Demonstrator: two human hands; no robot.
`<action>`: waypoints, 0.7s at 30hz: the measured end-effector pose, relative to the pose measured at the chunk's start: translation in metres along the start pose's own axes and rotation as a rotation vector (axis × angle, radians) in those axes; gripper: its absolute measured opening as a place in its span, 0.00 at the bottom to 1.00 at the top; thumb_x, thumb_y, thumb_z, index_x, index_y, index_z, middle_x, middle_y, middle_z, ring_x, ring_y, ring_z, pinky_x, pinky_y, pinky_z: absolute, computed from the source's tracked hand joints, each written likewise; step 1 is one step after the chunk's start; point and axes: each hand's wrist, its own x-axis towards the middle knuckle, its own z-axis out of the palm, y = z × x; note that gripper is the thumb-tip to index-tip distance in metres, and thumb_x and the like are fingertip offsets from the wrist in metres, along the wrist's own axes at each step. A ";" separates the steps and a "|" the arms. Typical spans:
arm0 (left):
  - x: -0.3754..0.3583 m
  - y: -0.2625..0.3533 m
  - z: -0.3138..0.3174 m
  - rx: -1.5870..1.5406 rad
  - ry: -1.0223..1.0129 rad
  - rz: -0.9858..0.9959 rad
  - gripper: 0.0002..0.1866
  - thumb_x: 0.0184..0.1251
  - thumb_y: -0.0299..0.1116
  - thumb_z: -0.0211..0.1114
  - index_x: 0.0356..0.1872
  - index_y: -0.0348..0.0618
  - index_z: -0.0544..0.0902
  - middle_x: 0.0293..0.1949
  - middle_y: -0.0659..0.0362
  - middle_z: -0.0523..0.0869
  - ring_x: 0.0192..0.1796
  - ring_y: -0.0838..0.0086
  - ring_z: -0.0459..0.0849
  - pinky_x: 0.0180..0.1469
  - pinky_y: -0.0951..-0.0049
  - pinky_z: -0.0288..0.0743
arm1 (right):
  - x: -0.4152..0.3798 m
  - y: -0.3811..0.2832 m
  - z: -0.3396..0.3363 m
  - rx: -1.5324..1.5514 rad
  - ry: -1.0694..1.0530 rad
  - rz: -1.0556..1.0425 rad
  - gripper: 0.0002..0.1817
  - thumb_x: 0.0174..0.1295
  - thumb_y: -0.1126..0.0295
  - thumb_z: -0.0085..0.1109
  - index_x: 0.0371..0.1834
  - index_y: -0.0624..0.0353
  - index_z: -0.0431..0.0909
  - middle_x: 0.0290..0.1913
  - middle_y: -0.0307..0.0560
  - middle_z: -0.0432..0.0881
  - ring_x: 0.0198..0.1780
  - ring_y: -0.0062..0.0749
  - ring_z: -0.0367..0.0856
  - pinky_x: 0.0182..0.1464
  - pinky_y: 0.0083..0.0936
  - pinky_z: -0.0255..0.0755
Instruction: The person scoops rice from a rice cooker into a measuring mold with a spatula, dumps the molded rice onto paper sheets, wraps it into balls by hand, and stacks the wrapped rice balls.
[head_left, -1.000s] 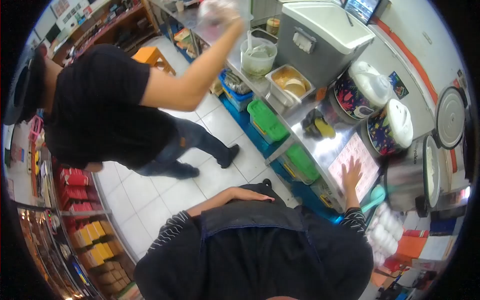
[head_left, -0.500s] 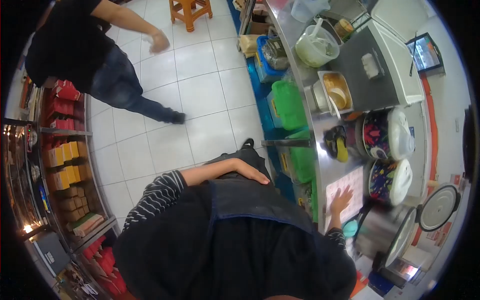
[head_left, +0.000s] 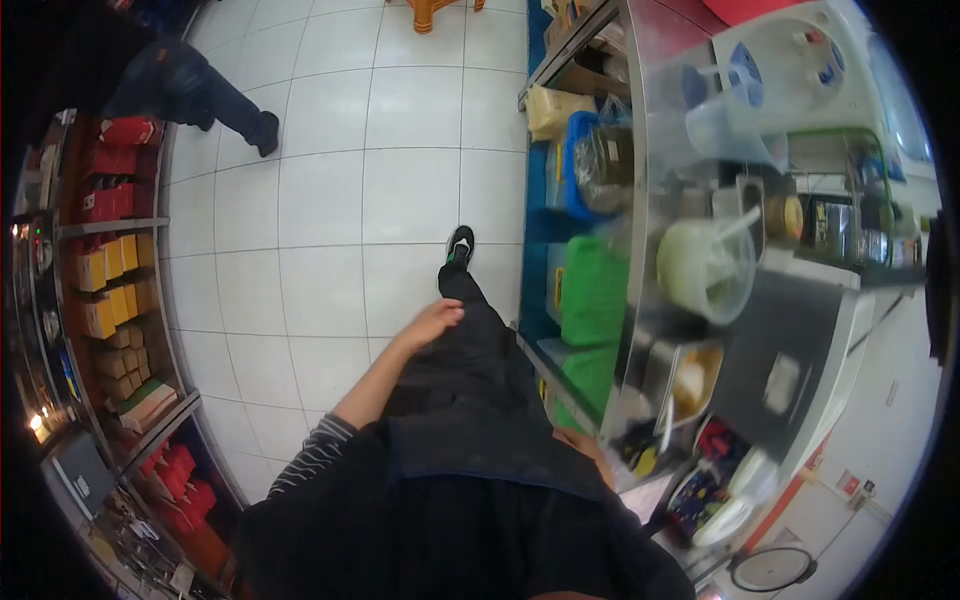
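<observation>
My left hand (head_left: 436, 322) hangs low in front of my dark trousers (head_left: 465, 345), its fingers loosely extended with nothing visible in them. Part of my right hand (head_left: 578, 443) shows beside the dark apron (head_left: 490, 452), close to the steel counter's edge; its fingers are hidden. On the counter, nearest that hand, are a dark and yellow object (head_left: 642, 460) and a metal food pan (head_left: 690, 375) with a utensil. Farther along stands a clear tub (head_left: 705, 268) with a white-handled utensil in it.
Green-lidded bins (head_left: 603, 290) and a blue crate (head_left: 585, 165) sit under the counter. Shelves on the left hold yellow boxes (head_left: 108, 270) and red packets (head_left: 118, 203). Another person's leg (head_left: 225, 100) is at upper left; an orange stool (head_left: 425, 12) stands ahead on white tiles.
My right hand has left the pink-white sheet on the counter and dropped beside my body. My left hand has moved off the apron. My view has moved forward, and the other person is farther up-left.
</observation>
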 end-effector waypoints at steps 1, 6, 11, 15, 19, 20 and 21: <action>0.021 -0.010 -0.022 -0.032 0.144 0.036 0.25 0.66 0.43 0.61 0.58 0.37 0.72 0.46 0.54 0.82 0.48 0.72 0.79 0.52 0.73 0.72 | 0.067 0.008 0.007 -0.010 0.056 -0.215 0.21 0.66 0.59 0.49 0.59 0.55 0.75 0.49 0.56 0.82 0.54 0.48 0.78 0.55 0.32 0.70; 0.054 -0.007 -0.127 0.172 0.564 -0.068 0.20 0.64 0.38 0.60 0.54 0.38 0.75 0.38 0.54 0.84 0.42 0.72 0.81 0.45 0.72 0.74 | 0.353 -0.130 -0.047 0.021 0.401 -0.549 0.16 0.63 0.60 0.51 0.47 0.59 0.80 0.38 0.59 0.82 0.41 0.54 0.81 0.45 0.42 0.73; 0.030 -0.036 -0.180 0.154 0.808 -0.251 0.16 0.66 0.41 0.56 0.45 0.39 0.79 0.29 0.55 0.82 0.33 0.72 0.79 0.38 0.71 0.72 | 0.587 -0.227 -0.168 0.568 0.329 -0.284 0.12 0.63 0.62 0.54 0.46 0.51 0.80 0.35 0.39 0.84 0.36 0.28 0.83 0.31 0.24 0.72; 0.020 -0.094 -0.186 0.030 0.817 -0.340 0.18 0.69 0.44 0.51 0.29 0.40 0.80 0.17 0.55 0.78 0.17 0.69 0.76 0.24 0.66 0.72 | 0.672 -0.296 -0.272 1.166 0.264 -0.023 0.12 0.64 0.61 0.53 0.48 0.48 0.78 0.36 0.38 0.83 0.36 0.29 0.82 0.31 0.25 0.72; 0.043 0.013 -0.190 0.540 0.507 -0.373 0.14 0.68 0.40 0.51 0.35 0.43 0.82 0.26 0.52 0.82 0.30 0.65 0.81 0.36 0.63 0.75 | 0.773 -0.307 -0.368 1.504 0.111 -0.333 0.14 0.64 0.60 0.54 0.51 0.48 0.75 0.41 0.40 0.82 0.40 0.31 0.82 0.38 0.33 0.74; 0.054 0.035 -0.196 0.519 0.527 -0.347 0.14 0.68 0.40 0.51 0.36 0.44 0.82 0.28 0.52 0.83 0.33 0.65 0.82 0.38 0.63 0.75 | 0.789 -0.311 -0.391 1.547 0.034 -0.492 0.15 0.64 0.59 0.54 0.51 0.49 0.75 0.41 0.40 0.82 0.40 0.32 0.81 0.39 0.33 0.74; 0.067 0.056 -0.204 0.514 0.544 -0.311 0.14 0.67 0.40 0.51 0.37 0.44 0.82 0.29 0.52 0.83 0.35 0.64 0.82 0.40 0.62 0.75 | 0.813 -0.328 -0.405 1.548 0.034 -0.491 0.15 0.64 0.59 0.54 0.51 0.49 0.75 0.41 0.40 0.82 0.40 0.32 0.81 0.39 0.33 0.74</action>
